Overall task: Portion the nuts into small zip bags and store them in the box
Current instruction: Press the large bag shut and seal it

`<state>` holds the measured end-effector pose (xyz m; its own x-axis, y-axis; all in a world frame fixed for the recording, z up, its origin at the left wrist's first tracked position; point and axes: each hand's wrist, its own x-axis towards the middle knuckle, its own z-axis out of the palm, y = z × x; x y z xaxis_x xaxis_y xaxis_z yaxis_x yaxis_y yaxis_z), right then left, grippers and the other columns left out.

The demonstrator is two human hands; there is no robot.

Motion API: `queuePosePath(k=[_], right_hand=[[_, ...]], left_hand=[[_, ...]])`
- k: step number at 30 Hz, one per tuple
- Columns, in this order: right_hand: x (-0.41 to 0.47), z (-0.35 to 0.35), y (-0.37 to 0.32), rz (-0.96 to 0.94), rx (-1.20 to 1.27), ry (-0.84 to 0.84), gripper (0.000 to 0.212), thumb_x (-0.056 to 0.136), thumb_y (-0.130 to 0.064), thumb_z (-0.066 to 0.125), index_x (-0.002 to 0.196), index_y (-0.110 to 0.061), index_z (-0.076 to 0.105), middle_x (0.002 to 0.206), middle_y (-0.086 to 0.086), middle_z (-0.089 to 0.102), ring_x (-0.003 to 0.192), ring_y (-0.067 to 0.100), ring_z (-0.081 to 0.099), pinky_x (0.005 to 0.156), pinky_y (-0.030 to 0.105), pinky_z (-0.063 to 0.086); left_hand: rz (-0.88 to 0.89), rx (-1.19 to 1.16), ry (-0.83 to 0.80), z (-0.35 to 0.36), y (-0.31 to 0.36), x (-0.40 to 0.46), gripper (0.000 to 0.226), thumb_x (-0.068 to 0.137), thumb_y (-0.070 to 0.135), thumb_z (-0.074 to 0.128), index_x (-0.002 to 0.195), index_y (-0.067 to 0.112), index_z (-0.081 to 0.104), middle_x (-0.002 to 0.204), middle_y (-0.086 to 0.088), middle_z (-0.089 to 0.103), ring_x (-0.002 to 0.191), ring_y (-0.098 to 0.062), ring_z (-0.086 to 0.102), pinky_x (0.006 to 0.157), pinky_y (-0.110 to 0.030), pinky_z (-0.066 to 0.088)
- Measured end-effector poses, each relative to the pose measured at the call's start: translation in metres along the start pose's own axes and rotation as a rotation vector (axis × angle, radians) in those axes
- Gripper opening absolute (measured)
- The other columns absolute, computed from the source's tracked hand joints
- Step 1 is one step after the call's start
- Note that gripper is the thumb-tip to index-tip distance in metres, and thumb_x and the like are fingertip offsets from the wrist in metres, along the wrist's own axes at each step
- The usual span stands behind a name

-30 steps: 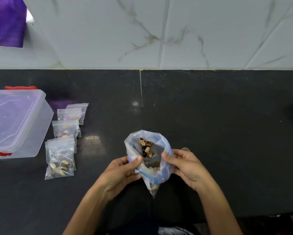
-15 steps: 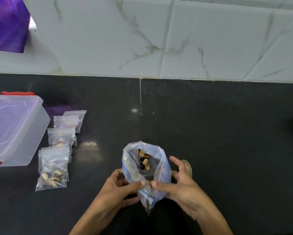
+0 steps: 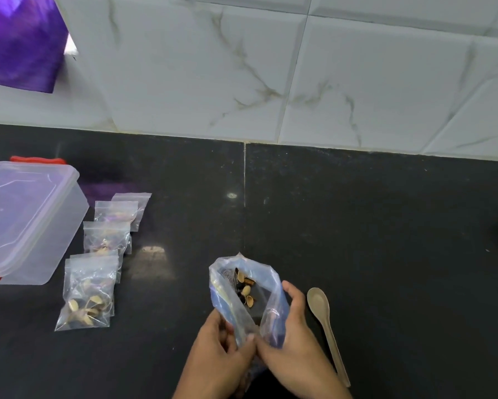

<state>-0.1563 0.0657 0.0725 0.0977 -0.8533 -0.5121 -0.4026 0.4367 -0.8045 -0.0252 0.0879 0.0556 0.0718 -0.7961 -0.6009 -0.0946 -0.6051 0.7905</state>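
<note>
A bluish clear plastic bag (image 3: 268, 298) stands open-mouthed at the counter's front, with a few nuts (image 3: 245, 289) showing inside. My left hand (image 3: 216, 358) grips its lower left side and my right hand (image 3: 294, 344) grips its right side, thumbs meeting at the bag's front. Several small zip bags (image 3: 98, 260) lie in an overlapping row to the left; the nearest one (image 3: 88, 295) holds nuts. A translucent plastic box (image 3: 52, 226) with its lid on and red clips stands at the far left.
A pale spoon (image 3: 325, 321) lies on the black counter (image 3: 386, 240) just right of my right hand. White marbled wall tiles (image 3: 271, 67) back the counter. A purple object (image 3: 20, 38) hangs at the top left.
Both hands slid down the big bag and closed together around its lower part. The view tilted, so everything sits lower in frame and the spoon beside my right hand came into sight.
</note>
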Motion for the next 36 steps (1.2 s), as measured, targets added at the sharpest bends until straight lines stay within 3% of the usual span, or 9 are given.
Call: queuePosePath(k=[3,8,14,17,21,25,28,31,36], right_hand=[[0.014,-0.021,0.002,0.138,0.222,0.066,0.065,0.087,-0.042,0.061,0.140,-0.027,0.029,0.112,-0.015,0.050,0.092,0.001,0.057,0.083,0.023,0.051],[0.054,-0.041,0.000,0.250,0.183,0.091,0.046,0.096,-0.053,0.036,0.110,-0.021,0.066,0.100,0.000,0.069,0.091,0.018,0.064,0.076,0.031,0.051],[0.067,-0.032,-0.018,0.109,-0.003,-0.178,0.039,0.087,-0.057,0.054,0.103,-0.026,0.071,0.101,-0.002,0.073,0.098,0.012,0.067,0.093,0.033,0.049],[0.064,-0.027,-0.020,-0.002,-0.007,-0.130,0.022,0.088,-0.039,0.063,0.098,-0.021,0.070,0.093,-0.004,0.072,0.089,0.007,0.066,0.080,0.022,0.051],[0.049,-0.015,-0.017,-0.272,-0.390,0.225,0.012,0.093,-0.036,0.056,0.086,-0.026,0.056,0.079,-0.012,0.058,0.069,0.001,0.055,0.057,0.010,0.041],[0.038,0.002,-0.020,-0.485,-0.595,0.426,0.016,0.099,-0.030,0.044,0.084,-0.029,0.039,0.081,-0.011,0.046,0.063,0.008,0.046,0.050,0.015,0.030],[0.033,-0.010,-0.021,-0.431,-0.550,0.340,0.014,0.099,-0.039,0.039,0.087,-0.032,0.038,0.083,-0.011,0.050,0.062,0.004,0.048,0.053,0.012,0.036],[0.033,-0.024,-0.026,-0.219,-0.198,0.138,0.029,0.090,-0.056,0.045,0.088,-0.028,0.051,0.082,-0.010,0.062,0.067,-0.001,0.058,0.058,0.009,0.044],[0.049,-0.037,-0.031,0.072,0.124,-0.167,0.039,0.096,-0.051,0.039,0.088,-0.024,0.066,0.083,-0.004,0.071,0.078,0.008,0.066,0.083,0.029,0.051]], left_hand=[[-0.066,-0.049,0.072,-0.019,0.009,0.006,0.033,0.077,0.034,0.074,0.099,0.018,0.055,0.079,-0.013,0.064,0.053,-0.019,0.056,0.047,-0.029,0.047],[-0.118,-0.225,0.017,-0.049,0.030,0.043,0.035,0.091,0.045,0.050,0.093,0.014,0.066,0.086,-0.010,0.068,0.073,-0.025,0.062,0.066,-0.036,0.050],[-0.116,-0.186,-0.152,-0.045,0.043,0.059,0.034,0.083,0.035,0.063,0.101,0.007,0.071,0.087,-0.016,0.074,0.080,-0.028,0.070,0.072,-0.042,0.055],[-0.156,-0.292,-0.222,-0.043,0.038,0.062,0.036,0.077,0.028,0.068,0.106,0.006,0.069,0.101,-0.022,0.071,0.091,-0.035,0.068,0.076,-0.045,0.057],[0.268,0.075,0.133,-0.032,0.030,0.059,0.011,0.082,0.011,0.069,0.076,0.010,0.060,0.058,0.006,0.062,0.055,-0.006,0.055,0.048,-0.014,0.042],[0.470,0.447,0.477,-0.010,0.037,0.037,0.026,0.079,0.018,0.067,0.067,0.022,0.045,0.057,0.002,0.053,0.053,-0.010,0.047,0.050,-0.024,0.036],[0.473,0.382,0.353,-0.012,0.038,0.039,0.025,0.075,0.031,0.075,0.070,0.025,0.051,0.064,0.006,0.062,0.056,-0.006,0.055,0.052,-0.021,0.041],[0.334,0.086,0.108,-0.025,0.051,0.042,0.044,0.068,0.059,0.073,0.079,0.017,0.067,0.073,0.003,0.071,0.064,-0.004,0.066,0.057,-0.017,0.048],[0.008,-0.115,-0.201,-0.034,0.060,0.047,0.031,0.081,0.037,0.064,0.090,0.008,0.072,0.080,-0.015,0.071,0.062,-0.021,0.066,0.051,-0.030,0.049]])
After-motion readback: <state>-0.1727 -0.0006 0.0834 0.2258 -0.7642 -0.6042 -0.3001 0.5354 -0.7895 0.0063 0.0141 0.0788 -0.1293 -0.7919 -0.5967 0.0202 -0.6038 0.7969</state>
